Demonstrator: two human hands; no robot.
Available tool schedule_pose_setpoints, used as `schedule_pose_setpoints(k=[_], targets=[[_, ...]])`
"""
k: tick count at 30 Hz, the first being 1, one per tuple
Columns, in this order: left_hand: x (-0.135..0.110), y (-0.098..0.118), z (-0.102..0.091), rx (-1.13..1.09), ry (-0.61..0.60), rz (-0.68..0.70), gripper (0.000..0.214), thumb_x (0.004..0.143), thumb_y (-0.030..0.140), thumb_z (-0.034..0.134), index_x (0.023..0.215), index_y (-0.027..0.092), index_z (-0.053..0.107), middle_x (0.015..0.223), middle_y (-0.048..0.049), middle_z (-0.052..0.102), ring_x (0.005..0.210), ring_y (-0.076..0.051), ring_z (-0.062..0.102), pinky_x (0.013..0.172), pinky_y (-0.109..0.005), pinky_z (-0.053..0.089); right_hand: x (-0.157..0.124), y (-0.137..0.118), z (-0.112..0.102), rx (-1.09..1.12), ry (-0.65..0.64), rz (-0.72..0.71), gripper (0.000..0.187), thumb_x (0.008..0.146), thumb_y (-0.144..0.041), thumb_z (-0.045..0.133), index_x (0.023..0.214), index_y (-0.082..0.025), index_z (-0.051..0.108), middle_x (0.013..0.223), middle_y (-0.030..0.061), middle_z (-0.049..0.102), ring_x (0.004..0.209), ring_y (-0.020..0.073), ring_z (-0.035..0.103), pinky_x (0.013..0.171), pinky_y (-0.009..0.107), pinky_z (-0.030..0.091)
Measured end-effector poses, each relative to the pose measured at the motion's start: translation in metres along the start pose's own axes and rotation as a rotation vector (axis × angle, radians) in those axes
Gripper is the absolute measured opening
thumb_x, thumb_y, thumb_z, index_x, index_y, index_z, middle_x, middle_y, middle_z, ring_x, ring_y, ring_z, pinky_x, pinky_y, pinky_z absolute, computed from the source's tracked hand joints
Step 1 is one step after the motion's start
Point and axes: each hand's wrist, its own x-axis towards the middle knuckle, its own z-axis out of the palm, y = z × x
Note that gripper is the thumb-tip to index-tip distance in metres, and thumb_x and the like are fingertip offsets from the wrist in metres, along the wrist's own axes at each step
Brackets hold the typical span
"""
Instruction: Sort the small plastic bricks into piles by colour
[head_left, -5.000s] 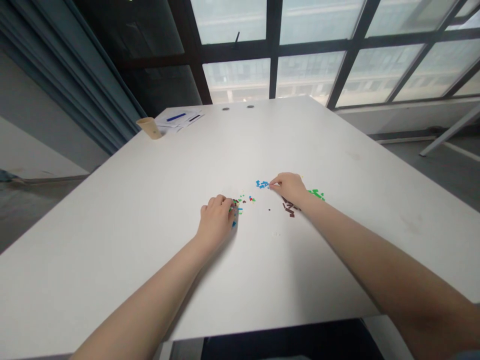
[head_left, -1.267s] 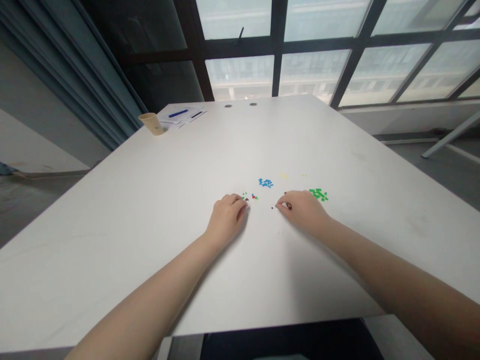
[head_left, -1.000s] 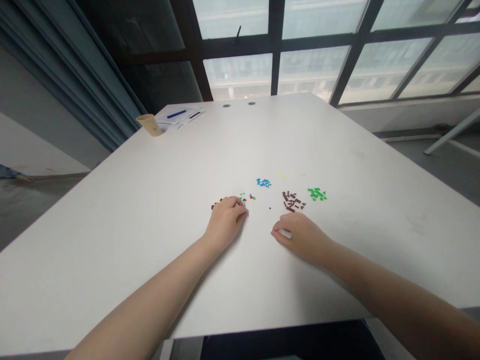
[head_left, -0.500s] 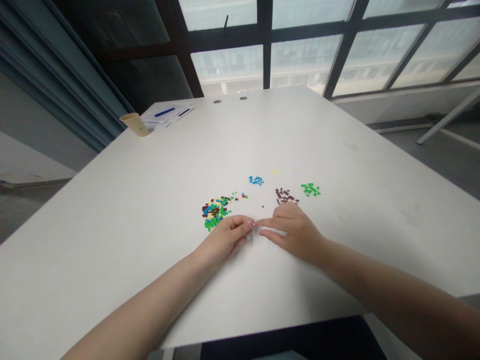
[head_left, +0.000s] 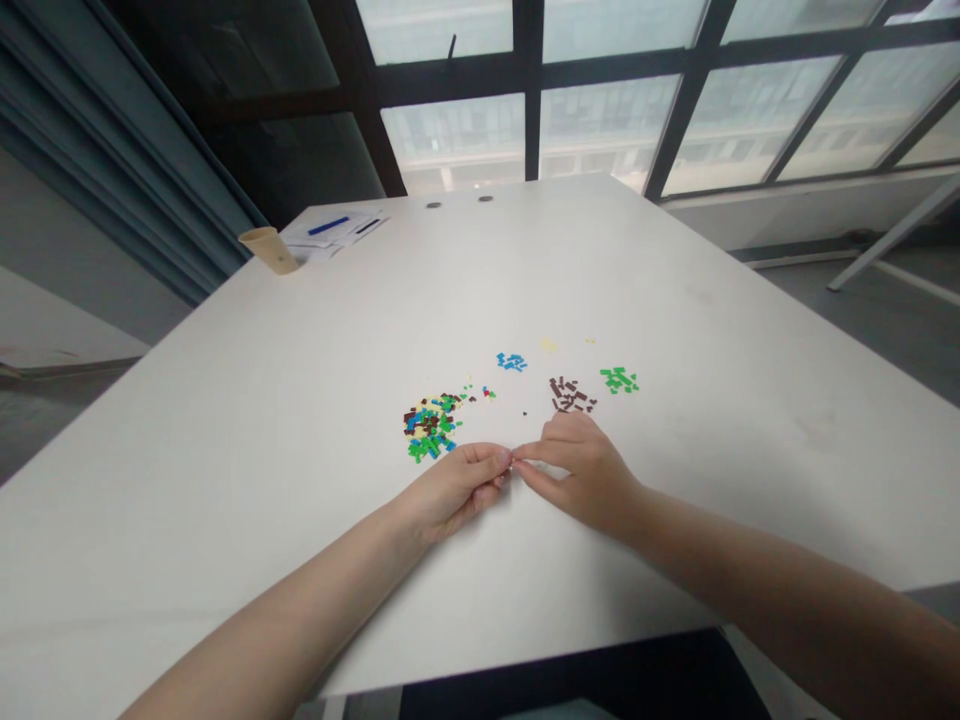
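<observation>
My left hand (head_left: pixel 456 484) and my right hand (head_left: pixel 579 472) rest on the white table (head_left: pixel 300 400), their pinched fingertips meeting at the centre. What they pinch is too small to make out. Just beyond my left hand lies a mixed pile of tiny coloured pieces (head_left: pixel 430 424). Beyond my right hand sits a small brown pile (head_left: pixel 571 394). Farther out are a blue pile (head_left: pixel 511 361), a green pile (head_left: pixel 619 379) and a few pale yellow pieces (head_left: pixel 550 345).
A paper cup (head_left: pixel 268 250) stands at the table's far left corner beside papers with a blue pen (head_left: pixel 328 226). Dark-framed windows run behind the table. A blue curtain hangs at the left.
Both hands have drawn back toward me from the piles and come together, fingertips touching. The mixed pile, hidden under my left hand before, now lies uncovered.
</observation>
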Motion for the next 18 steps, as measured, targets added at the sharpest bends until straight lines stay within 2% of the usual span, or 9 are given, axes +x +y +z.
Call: schedule_pose_setpoints(k=[3,5,8,10,14,18], targets=[[-0.001,0.002,0.001,-0.013,-0.008,-0.017,0.029,0.068,0.036,0.069,0.068,0.010,0.058,0.059,0.0012,0.045,0.046,-0.002,0.032,0.039,-0.016,0.016,0.007,0.009,-0.004,-0.042,0.009,0.016,0.015,0.079,-0.023,0.055,0.070,-0.019,0.066,0.058,-0.0001,0.056,0.062,0.0122,0.048,0.065,0.026,0.031],[-0.002,0.004,0.002,0.001,-0.018,-0.031,0.030,0.069,0.037,0.067,0.077,0.008,0.061,0.060,-0.0001,0.047,0.048,-0.003,0.033,0.040,-0.017,0.016,0.016,0.024,-0.011,-0.106,-0.013,0.084,0.016,0.079,-0.024,0.053,0.072,-0.019,0.067,0.063,0.0012,0.060,0.066,0.0132,0.052,0.066,0.026,0.032],[-0.003,0.008,0.002,0.044,-0.014,-0.023,0.032,0.069,0.037,0.067,0.079,0.007,0.062,0.057,0.0005,0.047,0.045,-0.002,0.029,0.041,-0.019,0.013,0.036,0.055,-0.024,-0.246,-0.174,0.298,0.021,0.082,-0.025,0.049,0.076,-0.020,0.068,0.070,0.0027,0.063,0.067,0.0133,0.053,0.063,0.025,0.031],[-0.003,0.008,0.001,0.069,-0.013,-0.007,0.033,0.068,0.038,0.068,0.078,0.007,0.062,0.055,0.0012,0.047,0.044,-0.002,0.027,0.042,-0.020,0.011,0.049,0.077,-0.029,-0.405,-0.272,0.392,0.023,0.083,-0.027,0.047,0.083,-0.019,0.069,0.078,0.0044,0.065,0.070,0.0145,0.054,0.062,0.026,0.031],[-0.001,0.008,-0.001,0.136,-0.012,-0.001,0.036,0.066,0.041,0.068,0.078,0.008,0.063,0.055,0.0015,0.047,0.046,-0.003,0.028,0.043,-0.022,0.012,0.067,0.107,-0.027,-0.663,-0.447,0.350,0.025,0.086,-0.027,0.043,0.092,-0.021,0.067,0.089,0.0055,0.066,0.080,0.0174,0.055,0.064,0.028,0.027],[0.000,0.008,-0.004,0.235,0.010,0.021,0.036,0.066,0.044,0.067,0.078,0.010,0.063,0.056,0.0016,0.049,0.048,-0.004,0.030,0.045,-0.022,0.016,0.075,0.116,-0.017,-0.696,-0.539,0.253,0.025,0.085,-0.022,0.044,0.079,-0.019,0.068,0.083,0.0067,0.067,0.080,0.0189,0.055,0.065,0.030,0.024]])
